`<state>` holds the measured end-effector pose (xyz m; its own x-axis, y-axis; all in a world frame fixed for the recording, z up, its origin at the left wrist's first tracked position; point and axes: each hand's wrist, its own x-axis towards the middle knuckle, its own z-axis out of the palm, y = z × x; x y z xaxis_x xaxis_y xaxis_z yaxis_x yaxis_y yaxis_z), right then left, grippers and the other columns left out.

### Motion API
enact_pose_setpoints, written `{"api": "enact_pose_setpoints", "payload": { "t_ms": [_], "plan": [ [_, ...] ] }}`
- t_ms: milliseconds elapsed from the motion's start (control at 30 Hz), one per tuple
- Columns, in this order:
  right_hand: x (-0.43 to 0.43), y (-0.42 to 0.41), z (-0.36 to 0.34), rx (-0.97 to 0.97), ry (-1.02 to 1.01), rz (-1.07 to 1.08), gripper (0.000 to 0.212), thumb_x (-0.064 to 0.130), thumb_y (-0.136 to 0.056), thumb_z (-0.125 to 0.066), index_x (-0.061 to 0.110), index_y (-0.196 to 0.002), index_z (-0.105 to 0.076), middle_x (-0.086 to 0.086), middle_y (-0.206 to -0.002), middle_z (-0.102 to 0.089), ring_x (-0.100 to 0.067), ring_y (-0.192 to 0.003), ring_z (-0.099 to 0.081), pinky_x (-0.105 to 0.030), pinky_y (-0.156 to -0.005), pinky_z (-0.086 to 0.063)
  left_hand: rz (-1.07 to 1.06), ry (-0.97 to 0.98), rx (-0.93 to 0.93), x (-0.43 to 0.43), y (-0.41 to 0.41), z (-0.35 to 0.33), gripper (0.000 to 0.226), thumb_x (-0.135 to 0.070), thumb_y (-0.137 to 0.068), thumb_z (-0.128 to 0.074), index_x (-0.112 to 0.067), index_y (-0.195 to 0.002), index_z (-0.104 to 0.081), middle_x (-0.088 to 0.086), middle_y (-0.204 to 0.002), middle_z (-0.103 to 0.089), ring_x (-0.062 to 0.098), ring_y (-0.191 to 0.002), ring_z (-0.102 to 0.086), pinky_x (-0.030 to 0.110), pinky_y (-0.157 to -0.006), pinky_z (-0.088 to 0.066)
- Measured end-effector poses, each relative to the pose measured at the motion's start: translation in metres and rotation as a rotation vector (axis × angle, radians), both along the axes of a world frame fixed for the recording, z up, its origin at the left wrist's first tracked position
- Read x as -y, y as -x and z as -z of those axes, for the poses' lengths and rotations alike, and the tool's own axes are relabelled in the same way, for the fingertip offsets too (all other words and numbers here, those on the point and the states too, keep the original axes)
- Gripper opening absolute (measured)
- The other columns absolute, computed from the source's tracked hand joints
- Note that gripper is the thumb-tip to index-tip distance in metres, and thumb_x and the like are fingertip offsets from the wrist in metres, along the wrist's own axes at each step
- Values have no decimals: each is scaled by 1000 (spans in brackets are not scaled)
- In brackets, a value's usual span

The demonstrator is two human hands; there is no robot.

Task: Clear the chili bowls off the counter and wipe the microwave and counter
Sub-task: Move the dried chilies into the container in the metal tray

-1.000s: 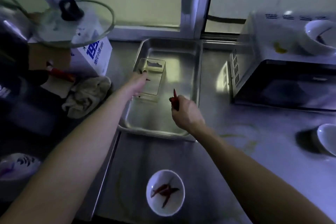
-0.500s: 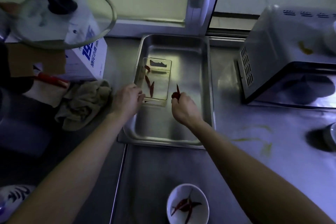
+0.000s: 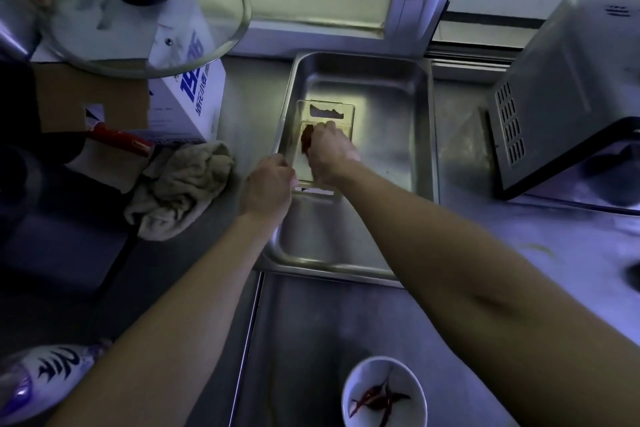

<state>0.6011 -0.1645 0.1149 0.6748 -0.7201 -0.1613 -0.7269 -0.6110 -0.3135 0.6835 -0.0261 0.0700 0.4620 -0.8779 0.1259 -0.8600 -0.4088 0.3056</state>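
Observation:
A clear plastic container [image 3: 327,111] sits inside a steel tray [image 3: 360,80] at the back of the counter. My right hand [image 3: 330,152] is over the container and pinches a red chili [image 3: 306,139]. My left hand [image 3: 268,184] grips the container's near left edge. A white bowl [image 3: 384,392] with several red chilies stands on the counter near the front. The microwave [image 3: 568,90] stands at the right, its door side facing me.
A crumpled beige cloth [image 3: 183,184] lies left of the tray. Behind it are a white box [image 3: 187,87] with blue print and a glass pot lid [image 3: 145,10] on top. A patterned bowl [image 3: 45,381] shows at the lower left. Yellowish smears mark the counter at right.
My right hand has moved left and forward with the chili, from beside the container to over it. My left hand stayed at the container's near edge. The view shifted closer.

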Motion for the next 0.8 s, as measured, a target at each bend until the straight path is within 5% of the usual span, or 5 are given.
{"api": "enact_pose_setpoints", "payload": {
  "t_ms": [233,500,667,800],
  "plan": [
    [-25,63,-27,189,170,-166,20,9,-105,-57,11,-112,-75,-13,-114,-69,-33,-93,-69,-36,-73,-51,10,-32,97,-2,8,1,5,-8,-95,-75,-8,-95,-81,9,-102,-67,29,-87,-67,41,-69,-60],
    [-99,187,-29,169,270,-313,12,3,-91,-60,3,-94,-71,-17,-94,-66,-40,-79,-62,-48,-67,-53,45,2,91,-85,87,-9,29,-17,-92,-70,-14,-120,-70,11,-120,-68,40,-101,-65,52,-85,-54],
    [-164,270,-3,229,212,-408,6,6,-89,-61,6,-86,-66,-14,-93,-61,-38,-87,-59,-49,-63,-50,31,-34,52,-170,161,-9,27,-19,-93,-71,-12,-118,-70,11,-113,-66,38,-100,-64,51,-84,-55],
    [-209,321,20,242,43,-521,29,28,-87,-52,13,-98,-73,-8,-102,-64,-35,-97,-63,-47,-63,-57,3,-117,7,-216,207,-3,33,-31,-95,-66,-10,-121,-66,11,-113,-64,41,-98,-65,50,-85,-55]
  ]
}}
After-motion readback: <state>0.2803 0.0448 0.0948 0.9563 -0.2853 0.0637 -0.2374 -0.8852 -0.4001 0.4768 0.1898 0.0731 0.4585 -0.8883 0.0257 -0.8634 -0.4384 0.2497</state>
